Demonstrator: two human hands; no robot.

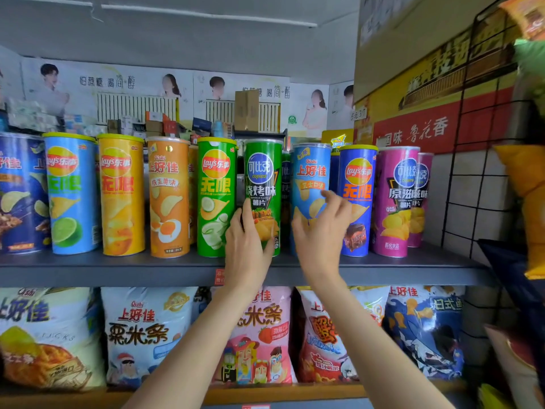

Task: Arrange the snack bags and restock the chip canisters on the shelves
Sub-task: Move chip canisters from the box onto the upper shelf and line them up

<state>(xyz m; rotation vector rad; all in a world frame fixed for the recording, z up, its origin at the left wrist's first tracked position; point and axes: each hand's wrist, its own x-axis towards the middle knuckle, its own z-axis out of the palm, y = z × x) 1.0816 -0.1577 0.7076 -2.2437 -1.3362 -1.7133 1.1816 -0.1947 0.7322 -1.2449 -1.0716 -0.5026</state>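
Observation:
A row of several chip canisters stands upright on the grey upper shelf (118, 268). My left hand (246, 249) grips the lower part of the dark green Copico canister (264, 184), thumb on its right side. My right hand (321, 231) wraps its fingers round the light blue Oishi canister (309, 178) just to the right. A green Lay's canister (215, 196) stands left of the Copico one, and a blue Lay's canister (356, 202) stands right of the Oishi one. Snack bags fill the lower shelf, among them a pink bag (259, 335) and a white Oishi bag (144, 329).
A black wire rack (483, 172) with hanging yellow bags (528, 208) stands at the right. Magenta canisters (395, 202) end the row beside it. Cardboard boxes and posters sit behind the upper shelf. A wooden shelf edge (295, 392) runs under the snack bags.

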